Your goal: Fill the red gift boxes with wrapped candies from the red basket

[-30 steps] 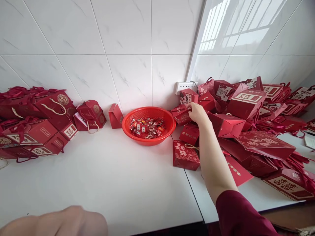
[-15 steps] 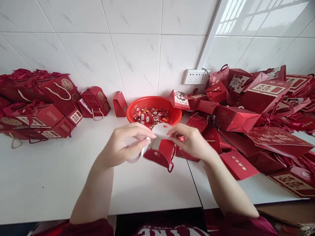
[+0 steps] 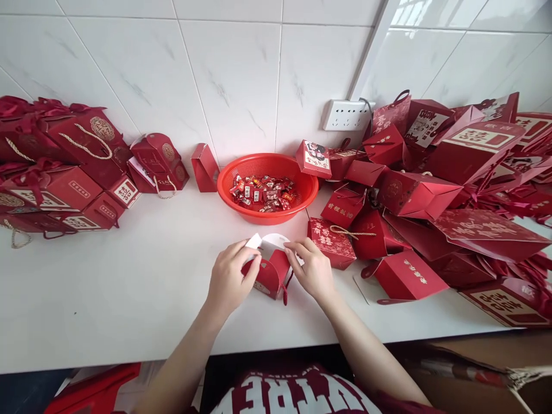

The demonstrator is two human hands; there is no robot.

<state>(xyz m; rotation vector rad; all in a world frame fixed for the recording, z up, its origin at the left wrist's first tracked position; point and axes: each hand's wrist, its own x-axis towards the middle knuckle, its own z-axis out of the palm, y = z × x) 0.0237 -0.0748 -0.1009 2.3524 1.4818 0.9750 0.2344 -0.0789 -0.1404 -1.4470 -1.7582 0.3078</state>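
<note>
A small red gift box (image 3: 268, 278) with a white inside sits on the white table in front of me, its top flaps standing up and apart. My left hand (image 3: 233, 273) pinches the box's left side at a white flap. On the opposite side, my right hand (image 3: 309, 267) has its thumb and fingers closed on the right flap. A dark red cord with a tassel (image 3: 285, 294) hangs at the box's right front corner. Just beyond the box, a red plastic basket (image 3: 267, 217) holds several wrapped candies (image 3: 263, 193).
Filled-looking red boxes with rope handles (image 3: 81, 144) are stacked at the left. A red box (image 3: 204, 168) stands by the tiled wall. A large heap of red boxes (image 3: 420, 192) covers the right side, below a power strip (image 3: 348, 115). A cardboard carton (image 3: 495, 368) is at lower right.
The box has come down from in front of the basket to the table, nearer to me, with both hands still at its flaps. The view has tilted down, and the basket shows fully.
</note>
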